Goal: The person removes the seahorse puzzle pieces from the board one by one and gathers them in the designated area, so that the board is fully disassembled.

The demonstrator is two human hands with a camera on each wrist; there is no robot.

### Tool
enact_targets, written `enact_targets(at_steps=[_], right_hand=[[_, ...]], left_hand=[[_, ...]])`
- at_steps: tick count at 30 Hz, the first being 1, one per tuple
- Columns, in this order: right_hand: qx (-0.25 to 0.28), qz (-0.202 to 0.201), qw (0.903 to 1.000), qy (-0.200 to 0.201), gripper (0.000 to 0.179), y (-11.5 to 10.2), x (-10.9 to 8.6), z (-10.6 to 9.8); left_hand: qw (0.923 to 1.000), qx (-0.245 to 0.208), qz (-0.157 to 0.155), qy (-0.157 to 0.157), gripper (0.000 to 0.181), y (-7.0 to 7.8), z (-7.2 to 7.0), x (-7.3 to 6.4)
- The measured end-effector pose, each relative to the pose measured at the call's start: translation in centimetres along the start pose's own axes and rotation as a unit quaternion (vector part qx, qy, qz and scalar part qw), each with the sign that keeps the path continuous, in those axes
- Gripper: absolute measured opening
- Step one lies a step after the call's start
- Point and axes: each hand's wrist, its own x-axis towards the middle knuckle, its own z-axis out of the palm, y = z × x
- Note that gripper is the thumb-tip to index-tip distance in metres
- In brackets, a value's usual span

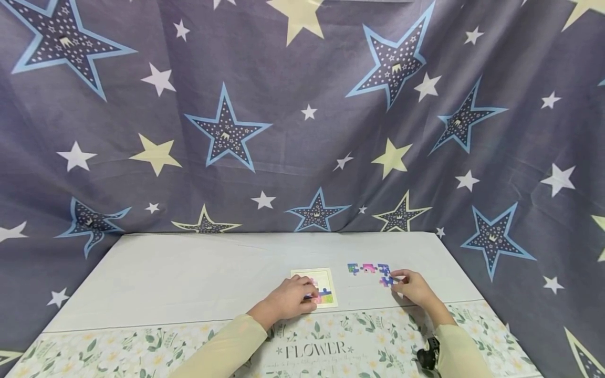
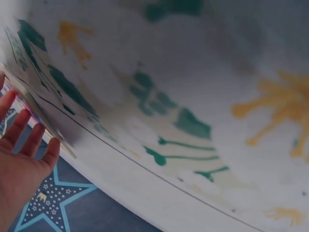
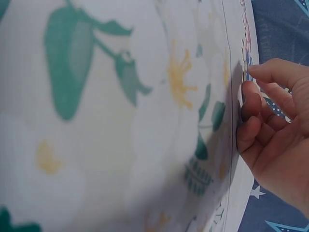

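A small puzzle board [image 1: 334,294] with a pale frame lies flat on the table, partly filled with colourful pieces. My left hand [image 1: 292,297] rests over its left side with loosely bent fingers, hiding part of the picture. In the left wrist view, the fingertips of that hand [image 2: 24,154] lie along the board's edge [image 2: 53,128]. To the right of the board, my right hand [image 1: 416,287] has its thumb and fingertips at a blue and pink puzzle piece [image 1: 386,282], pinching its edge. In the right wrist view, the hand [image 3: 277,121] shows curled fingers, with a bit of blue between the tips.
More loose pieces lie in a row behind: a green-blue piece [image 1: 353,269], a pink piece [image 1: 368,268] and a blue piece [image 1: 384,269]. A flowered cloth [image 1: 312,336] covers the front of the white table [image 1: 189,278]. A starry curtain [image 1: 283,157] hangs behind.
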Motion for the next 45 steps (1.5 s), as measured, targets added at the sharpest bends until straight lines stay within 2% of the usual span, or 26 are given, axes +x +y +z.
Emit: enact_targets(at_steps=[6, 18, 30, 37, 45], right_hand=[[-0.004, 0.0, 1.0, -0.002, 0.035, -0.5, -0.4, -0.1], [0.005, -0.041, 0.9991, -0.009, 0.03, -2.6, -0.3, 1.0], [-0.003, -0.085, 0.9958, -0.035, 0.027, -5.5, -0.4, 3.6], [-0.015, -0.087, 0.9953, -0.038, 0.023, -7.2, -0.3, 5.9], [-0.032, -0.132, 0.9894, -0.052, 0.022, -8.7, -0.5, 7.9]], left_hand=[[0.9999, -0.009, -0.006, -0.005, 0.027, 0.1, -0.2, 0.0], [0.9999, -0.013, -0.007, 0.005, 0.028, -0.4, -0.2, -0.1], [0.9994, 0.009, -0.034, -0.003, 0.04, -1.2, -0.7, -0.8], [0.9991, 0.015, -0.039, 0.001, 0.038, -1.9, -0.5, -1.0], [0.9985, 0.025, -0.047, -0.01, 0.038, -1.6, -0.7, -1.1]])
